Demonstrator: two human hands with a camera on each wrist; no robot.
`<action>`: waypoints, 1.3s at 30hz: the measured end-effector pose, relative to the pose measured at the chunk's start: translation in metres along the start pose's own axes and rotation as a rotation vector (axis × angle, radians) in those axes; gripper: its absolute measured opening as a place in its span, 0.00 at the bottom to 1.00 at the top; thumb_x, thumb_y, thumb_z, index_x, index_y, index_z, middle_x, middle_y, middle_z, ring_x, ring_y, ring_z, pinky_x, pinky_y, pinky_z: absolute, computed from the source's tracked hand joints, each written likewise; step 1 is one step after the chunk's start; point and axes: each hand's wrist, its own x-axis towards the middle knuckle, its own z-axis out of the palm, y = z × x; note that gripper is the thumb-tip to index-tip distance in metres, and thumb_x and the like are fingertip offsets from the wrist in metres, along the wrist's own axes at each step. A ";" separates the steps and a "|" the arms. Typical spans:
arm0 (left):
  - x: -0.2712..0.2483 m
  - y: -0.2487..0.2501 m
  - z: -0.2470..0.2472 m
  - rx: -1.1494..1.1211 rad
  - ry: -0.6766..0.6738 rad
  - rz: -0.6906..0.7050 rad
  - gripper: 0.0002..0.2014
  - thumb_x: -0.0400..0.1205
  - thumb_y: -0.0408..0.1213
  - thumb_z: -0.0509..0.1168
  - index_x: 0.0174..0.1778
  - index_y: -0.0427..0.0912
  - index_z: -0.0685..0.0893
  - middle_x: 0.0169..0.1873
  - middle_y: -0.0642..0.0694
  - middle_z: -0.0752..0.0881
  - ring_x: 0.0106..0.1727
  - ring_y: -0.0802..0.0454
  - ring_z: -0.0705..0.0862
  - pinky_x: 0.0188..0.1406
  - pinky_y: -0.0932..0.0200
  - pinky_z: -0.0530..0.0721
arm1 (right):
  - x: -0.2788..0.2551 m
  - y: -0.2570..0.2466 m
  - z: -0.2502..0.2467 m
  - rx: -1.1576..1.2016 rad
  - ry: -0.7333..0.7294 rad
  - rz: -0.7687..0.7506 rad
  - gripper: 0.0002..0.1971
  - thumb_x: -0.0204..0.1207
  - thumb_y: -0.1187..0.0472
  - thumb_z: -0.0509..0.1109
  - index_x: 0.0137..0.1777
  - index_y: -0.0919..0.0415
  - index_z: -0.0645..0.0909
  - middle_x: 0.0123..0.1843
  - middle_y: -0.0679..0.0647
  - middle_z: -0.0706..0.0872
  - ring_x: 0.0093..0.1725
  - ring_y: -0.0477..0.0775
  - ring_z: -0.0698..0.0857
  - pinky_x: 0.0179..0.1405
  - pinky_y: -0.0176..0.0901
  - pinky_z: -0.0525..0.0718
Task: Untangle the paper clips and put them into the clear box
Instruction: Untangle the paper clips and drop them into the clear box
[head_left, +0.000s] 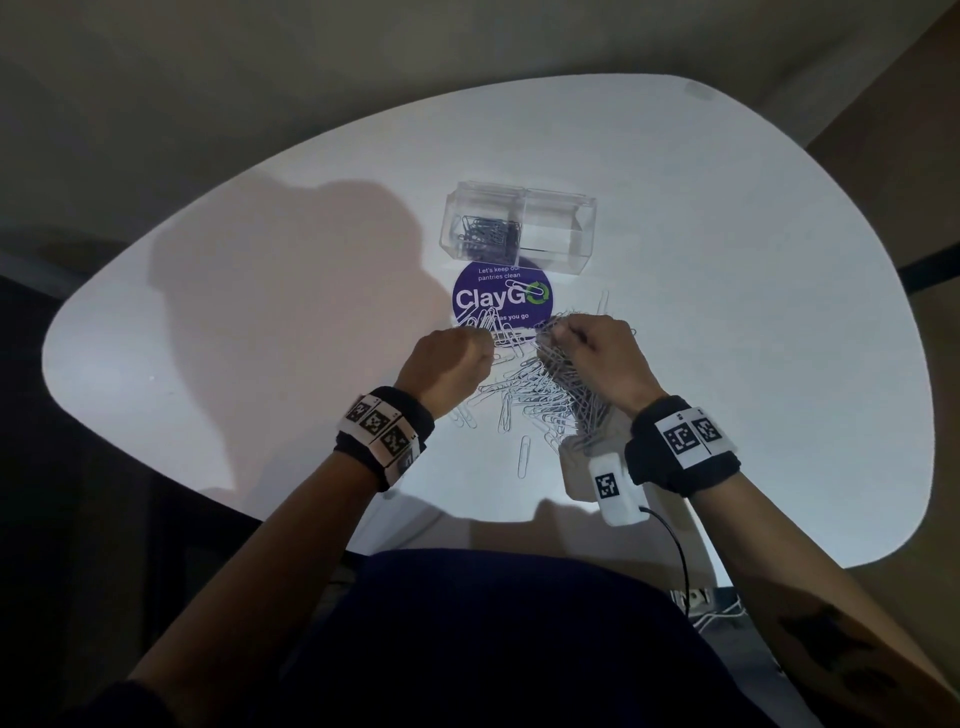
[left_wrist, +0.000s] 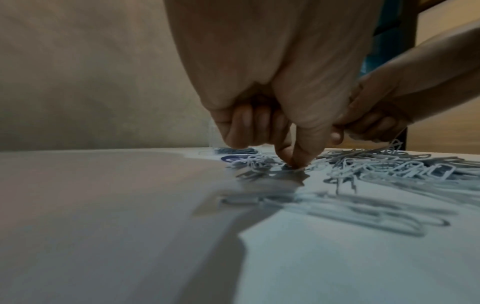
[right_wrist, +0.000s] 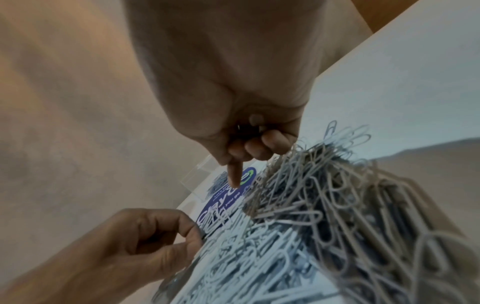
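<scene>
Paper clips in a loose tangled heap on the white desk, mid-desk toward the near edge, right between and under both hands. Left hand at the heap's left side, knuckles up, fingers curled; the left wrist view shows thumb and index tip pinched together down at the desk surface among the clips, likely on a single clip, though blur hides which one. Right hand on the heap's right side, raised a bit, fingers curled around a thick bunch of clips that hangs from it toward the desk; index finger sticks out straight, pointing down. Both wrists wear black bands with printed marker tags.

Clear box sits beyond the hands toward the far edge, well apart from them, two compartments: left one holds a small batch of clips, right one looks bare. Round purple sticker reading "ClayGo" lies flat between box and heap; several clips overlap its near edge. A few stray clips lie singly near the near edge. White device with a marker tag and black cable sits under the right wrist.
</scene>
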 end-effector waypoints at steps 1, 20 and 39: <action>-0.001 -0.002 0.000 -0.038 -0.004 -0.011 0.06 0.82 0.35 0.60 0.43 0.42 0.82 0.40 0.46 0.87 0.38 0.43 0.83 0.37 0.53 0.76 | -0.001 -0.001 0.000 0.003 -0.002 -0.010 0.14 0.87 0.60 0.61 0.49 0.64 0.87 0.29 0.37 0.77 0.29 0.34 0.72 0.30 0.30 0.68; 0.001 -0.010 -0.008 -0.230 -0.093 -0.104 0.05 0.79 0.41 0.68 0.42 0.43 0.85 0.32 0.59 0.81 0.34 0.59 0.78 0.36 0.60 0.69 | -0.003 0.003 -0.009 -0.030 0.064 0.062 0.07 0.80 0.61 0.70 0.41 0.53 0.87 0.25 0.35 0.76 0.26 0.32 0.75 0.31 0.26 0.68; -0.003 0.009 -0.025 -0.905 -0.167 -0.307 0.10 0.73 0.36 0.59 0.46 0.35 0.78 0.28 0.54 0.76 0.30 0.54 0.68 0.28 0.61 0.66 | -0.002 -0.001 0.001 -0.185 -0.153 -0.095 0.06 0.68 0.63 0.81 0.36 0.56 0.86 0.38 0.42 0.88 0.42 0.46 0.85 0.44 0.42 0.79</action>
